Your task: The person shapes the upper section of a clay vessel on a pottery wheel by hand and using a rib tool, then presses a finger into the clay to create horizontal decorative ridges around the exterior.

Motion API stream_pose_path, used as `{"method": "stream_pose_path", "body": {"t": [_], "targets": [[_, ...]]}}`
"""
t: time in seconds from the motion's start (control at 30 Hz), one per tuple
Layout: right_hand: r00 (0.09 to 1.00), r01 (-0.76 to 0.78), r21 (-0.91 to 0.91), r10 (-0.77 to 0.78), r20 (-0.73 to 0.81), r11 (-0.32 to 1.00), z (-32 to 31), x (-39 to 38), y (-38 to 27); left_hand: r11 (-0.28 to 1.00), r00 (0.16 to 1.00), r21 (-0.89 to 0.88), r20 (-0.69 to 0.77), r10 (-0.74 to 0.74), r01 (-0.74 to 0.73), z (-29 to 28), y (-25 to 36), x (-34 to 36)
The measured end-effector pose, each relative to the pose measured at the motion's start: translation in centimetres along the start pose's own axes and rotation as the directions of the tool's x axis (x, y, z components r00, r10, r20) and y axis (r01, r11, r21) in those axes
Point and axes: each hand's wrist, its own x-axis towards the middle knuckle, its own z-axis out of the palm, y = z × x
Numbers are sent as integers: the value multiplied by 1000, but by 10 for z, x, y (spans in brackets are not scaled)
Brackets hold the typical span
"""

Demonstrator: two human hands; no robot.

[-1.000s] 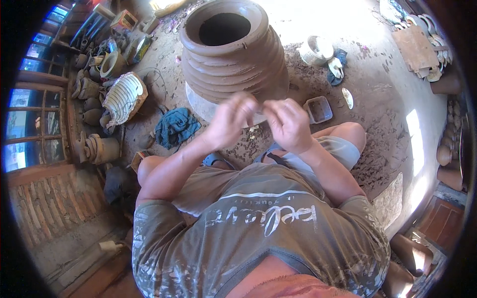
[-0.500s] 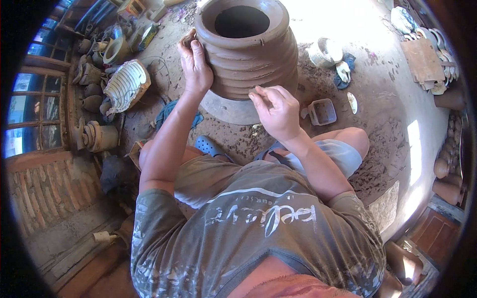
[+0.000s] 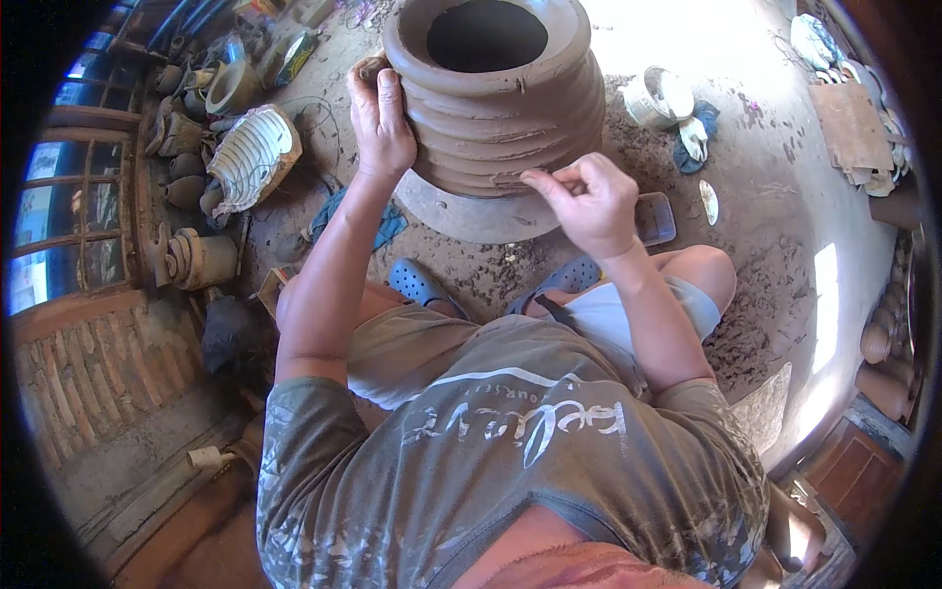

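A large ridged pot of wet brown clay with a thick round rim and a dark mouth stands on a pale round base in front of me. My left hand is upright at the pot's left side, just under the rim. Its fingers are curled and partly hidden; something brown like clay shows at their tips, and I cannot make out what it is. Low on the pot's front right, my right hand is closed in a pinch. Its thumb tip is at a lower ridge; anything between the fingers is too small to name.
Behind my right hand is a clear plastic tub. A white bucket and a blue cloth lie farther right. At left are a ribbed white piece, stacked pots and a teal cloth. My clogs flank the base's front.
My right hand has shifted right along the pot's lower ridges, still pinched. The left hand stays at the pot's left side. The whole view has shifted slightly.
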Motion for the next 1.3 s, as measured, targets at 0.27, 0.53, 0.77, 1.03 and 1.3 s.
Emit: {"method": "stream_pose_path", "body": {"t": [0.27,0.53,0.77,1.03,1.3], "targets": [[916,-399,101,392,79,911,-35,23,94,999,1000,42,-14,-10,10,5,8,-8],[762,-629,212,540,357,748,-30,24,66,996,989,37,-126,-75,80,20,14,-27],[847,-531,309,488,211,789,2,-24,12,992,977,-36,-176,-124,120,32,33,-45],[917,-398,294,371,145,869,34,-54,-41,984,974,-120,-169,-153,133,37,38,-62],[943,-193,138,144,301,972,46,-71,-82,906,956,-341,-60,-285,249,22,52,-63]]}}
